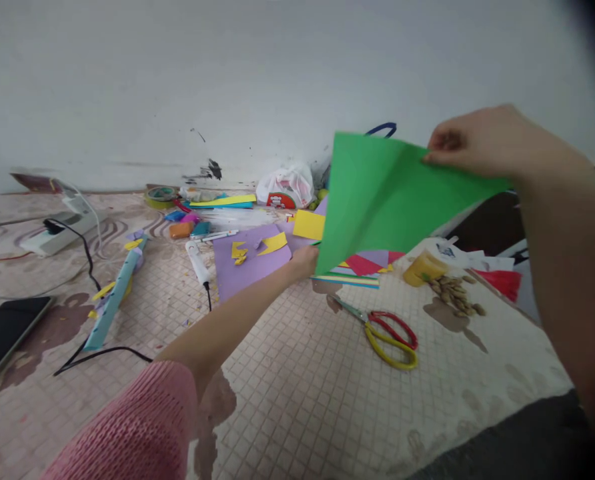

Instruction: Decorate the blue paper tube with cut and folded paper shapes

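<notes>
A large green sheet (377, 193) hangs in the air, its top edge pinched by my right hand (470, 140). My left hand (303, 262) reaches to the stack of coloured paper (347, 279) beneath the sheet; its fingertips are partly hidden by the green sheet, so what they hold cannot be made out. Left of that hand a purple sheet (232, 273) lies flat with yellow scraps (272, 244) on it. Scissors (367, 320) with one red and one yellow handle lie on the table in front of the stack.
At the left are a blue paper strip (110, 300), a white glue gun (196, 263) with a black cord, a phone (10, 333) and a power strip (60, 233). On the right, peanuts (452, 293) lie beside a yellow-and-white roll (422, 267). A white bag (287, 183) stands by the wall.
</notes>
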A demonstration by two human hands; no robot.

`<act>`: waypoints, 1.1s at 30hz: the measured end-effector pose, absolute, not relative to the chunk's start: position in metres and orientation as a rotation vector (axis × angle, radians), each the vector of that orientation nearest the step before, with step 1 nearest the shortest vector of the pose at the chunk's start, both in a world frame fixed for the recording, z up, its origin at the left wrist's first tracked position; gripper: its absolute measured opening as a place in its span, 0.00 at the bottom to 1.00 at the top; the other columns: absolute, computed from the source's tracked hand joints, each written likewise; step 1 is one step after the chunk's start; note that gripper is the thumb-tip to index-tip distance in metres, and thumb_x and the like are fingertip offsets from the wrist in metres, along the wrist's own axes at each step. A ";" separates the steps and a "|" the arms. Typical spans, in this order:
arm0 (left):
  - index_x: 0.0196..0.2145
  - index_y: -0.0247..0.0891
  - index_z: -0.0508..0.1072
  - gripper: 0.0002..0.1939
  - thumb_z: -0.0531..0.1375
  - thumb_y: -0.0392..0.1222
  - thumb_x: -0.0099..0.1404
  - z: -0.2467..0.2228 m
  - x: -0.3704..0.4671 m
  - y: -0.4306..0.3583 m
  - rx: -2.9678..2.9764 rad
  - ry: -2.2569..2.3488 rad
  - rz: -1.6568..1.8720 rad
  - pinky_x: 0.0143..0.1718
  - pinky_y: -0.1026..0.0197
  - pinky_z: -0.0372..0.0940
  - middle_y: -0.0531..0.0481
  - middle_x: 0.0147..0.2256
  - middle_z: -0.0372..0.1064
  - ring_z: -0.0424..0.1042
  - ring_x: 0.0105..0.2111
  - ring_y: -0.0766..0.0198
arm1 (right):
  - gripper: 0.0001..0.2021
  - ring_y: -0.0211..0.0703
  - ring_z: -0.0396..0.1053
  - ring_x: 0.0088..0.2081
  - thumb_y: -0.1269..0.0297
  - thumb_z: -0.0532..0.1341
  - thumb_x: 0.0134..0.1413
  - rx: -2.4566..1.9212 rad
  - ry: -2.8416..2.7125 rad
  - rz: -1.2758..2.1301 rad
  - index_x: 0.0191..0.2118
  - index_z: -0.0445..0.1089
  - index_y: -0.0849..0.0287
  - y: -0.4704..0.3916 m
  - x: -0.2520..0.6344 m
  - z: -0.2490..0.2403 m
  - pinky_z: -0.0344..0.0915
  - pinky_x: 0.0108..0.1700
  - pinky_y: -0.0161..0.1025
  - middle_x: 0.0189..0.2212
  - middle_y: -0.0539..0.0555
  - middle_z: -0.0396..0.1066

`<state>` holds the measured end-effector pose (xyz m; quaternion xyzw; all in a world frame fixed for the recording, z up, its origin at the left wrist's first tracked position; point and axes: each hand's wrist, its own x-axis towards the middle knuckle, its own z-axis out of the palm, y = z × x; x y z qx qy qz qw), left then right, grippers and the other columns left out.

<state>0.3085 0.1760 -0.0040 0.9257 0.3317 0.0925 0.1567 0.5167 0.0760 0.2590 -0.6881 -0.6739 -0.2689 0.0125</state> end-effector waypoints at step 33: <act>0.41 0.37 0.72 0.12 0.49 0.36 0.68 -0.030 0.302 0.157 3.209 0.540 0.383 0.43 0.58 0.60 0.44 0.45 0.67 0.65 0.47 0.56 | 0.09 0.40 0.66 0.29 0.66 0.52 0.60 -2.035 -2.460 -0.567 0.39 0.69 0.61 0.092 0.488 0.025 0.47 0.26 0.36 0.37 0.57 0.70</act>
